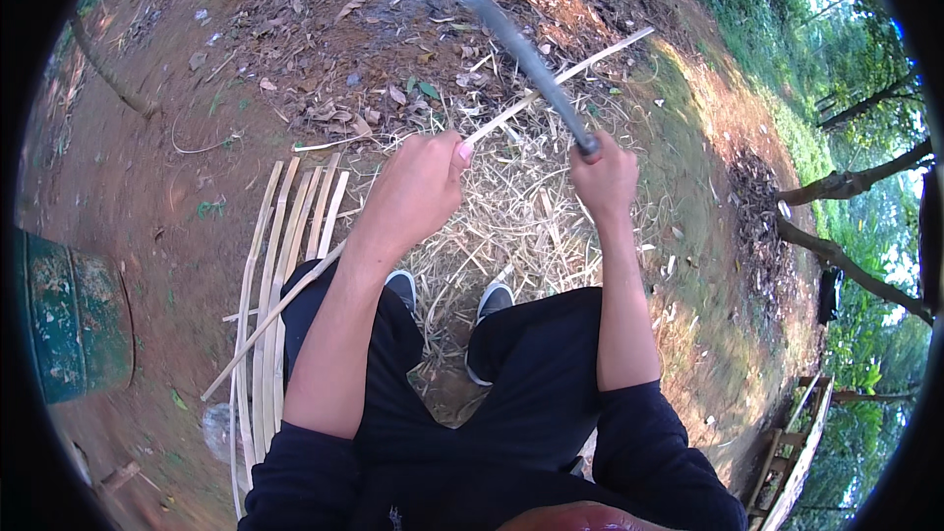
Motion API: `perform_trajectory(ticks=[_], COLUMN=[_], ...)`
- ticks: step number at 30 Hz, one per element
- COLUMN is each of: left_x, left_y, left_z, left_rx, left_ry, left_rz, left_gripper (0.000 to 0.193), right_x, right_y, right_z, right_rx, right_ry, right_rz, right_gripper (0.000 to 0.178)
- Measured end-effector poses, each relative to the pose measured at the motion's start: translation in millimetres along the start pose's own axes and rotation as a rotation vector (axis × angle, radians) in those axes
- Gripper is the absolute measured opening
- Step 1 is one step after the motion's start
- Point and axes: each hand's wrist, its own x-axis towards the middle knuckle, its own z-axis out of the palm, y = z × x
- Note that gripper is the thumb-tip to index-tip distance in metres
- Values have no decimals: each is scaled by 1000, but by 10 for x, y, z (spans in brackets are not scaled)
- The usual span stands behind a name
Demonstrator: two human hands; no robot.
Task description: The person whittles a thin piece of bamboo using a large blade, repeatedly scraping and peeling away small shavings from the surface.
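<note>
My left hand [417,183] is closed round a long pale bamboo strip [565,76]. One end of the strip points up to the far right; the other runs back under my left forearm, past my knee. In my right hand [604,177] is the dark handle of a machete [532,66], its grey blade curving up and to the left. The blade crosses the strip beyond my left hand; whether the edge touches it I cannot tell. Several more bamboo strips [278,265] lie side by side to the left of my legs.
Thin pale shavings [511,226] cover the ground around my shoes. Dry leaves [364,88] lie farther out. A worn green drum [79,320] stands at the left. Tree branches [846,185] and a wooden rack [792,452] are at the right.
</note>
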Motion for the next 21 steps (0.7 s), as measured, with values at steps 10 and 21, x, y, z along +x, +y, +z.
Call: perform_trajectory(ticks=[10,21], left_x=[-82,15], left_y=[-9,-46], left_z=[-438,-269], left_rx=[106,149], left_ry=[43,7], left_rz=[-67,-110], left_gripper=[23,19], right_x=[192,113], right_y=[770,932], right_z=[64,189], right_rx=[-64,501], right_ry=[157,247], right_rz=[367,643], right_gripper=[15,20])
